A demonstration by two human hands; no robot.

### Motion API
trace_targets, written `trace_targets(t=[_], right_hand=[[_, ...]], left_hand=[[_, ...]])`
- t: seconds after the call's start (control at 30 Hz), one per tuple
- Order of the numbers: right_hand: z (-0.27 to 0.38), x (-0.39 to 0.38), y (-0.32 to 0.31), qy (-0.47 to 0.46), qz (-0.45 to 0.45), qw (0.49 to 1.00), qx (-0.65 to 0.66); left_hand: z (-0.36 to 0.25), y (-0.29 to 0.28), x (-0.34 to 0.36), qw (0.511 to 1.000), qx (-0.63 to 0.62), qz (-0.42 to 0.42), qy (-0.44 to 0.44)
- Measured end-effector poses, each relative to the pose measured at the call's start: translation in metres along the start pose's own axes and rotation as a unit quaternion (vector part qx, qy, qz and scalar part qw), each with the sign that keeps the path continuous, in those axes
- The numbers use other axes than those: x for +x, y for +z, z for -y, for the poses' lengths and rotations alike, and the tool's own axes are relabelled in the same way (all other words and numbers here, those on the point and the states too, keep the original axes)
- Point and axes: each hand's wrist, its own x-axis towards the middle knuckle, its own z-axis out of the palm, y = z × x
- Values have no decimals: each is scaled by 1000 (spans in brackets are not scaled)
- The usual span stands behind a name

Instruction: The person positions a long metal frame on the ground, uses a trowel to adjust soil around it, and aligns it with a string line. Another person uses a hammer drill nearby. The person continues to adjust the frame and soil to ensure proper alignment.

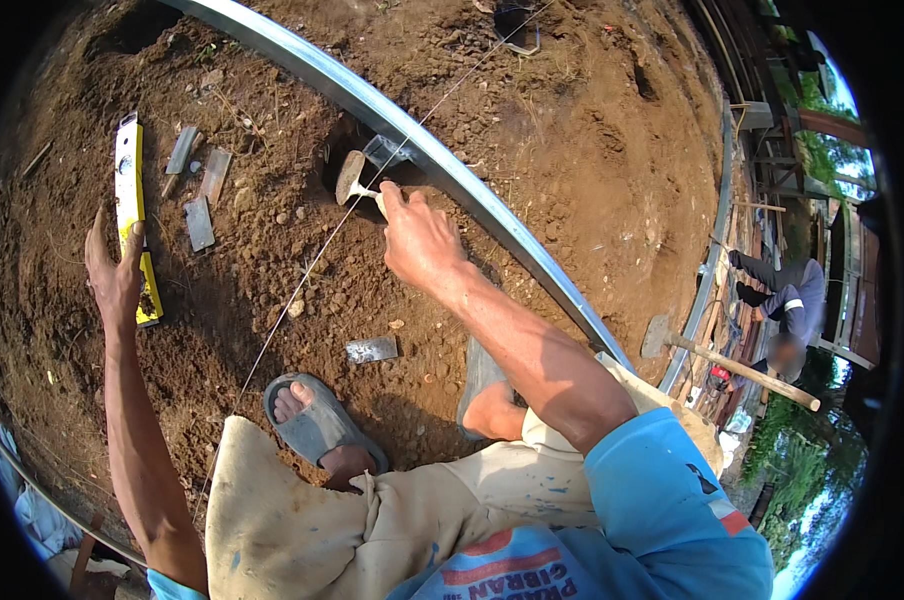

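My right hand (422, 235) is closed round the pale handle of a short hammer (350, 178) with a dirt-coated head. The hammer head hovers by a hole in the soil, beside a short metal piece (386, 152) that meets the long shiny steel channel (492, 205). My left hand (115, 268) has its thumb and fingers apart at a yellow spirit level (129, 180) lying on the dirt; the thumb overlaps the level's face. Small flat metal plates lie right of the level, among them a grey plate (199, 223). Another metal plate (372, 348) lies between my sandalled feet.
A taut string (302, 285) crosses the soil diagonally, passing by the hammer. Beyond the steel channel, a long-handled tool (742, 372) rests toward the right. A co-worker (797, 310) is low at the far right near timber. Another hole (517, 30) opens at the top.
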Motion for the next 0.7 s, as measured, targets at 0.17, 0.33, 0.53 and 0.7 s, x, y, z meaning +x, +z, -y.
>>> trace_targets(t=[0.17,0.33,0.53,0.7], right_hand=[[18,9,32,92,-73,991,69],[15,23,34,86,-94,969,210],[21,65,30,90,-47,989,109],[14,96,19,45,24,999,-15]], left_hand=[[8,7,7,999,2,-17,38],[16,16,10,999,9,-19,36],[15,26,18,998,2,-18,62],[-22,35,39,995,-68,-6,78]])
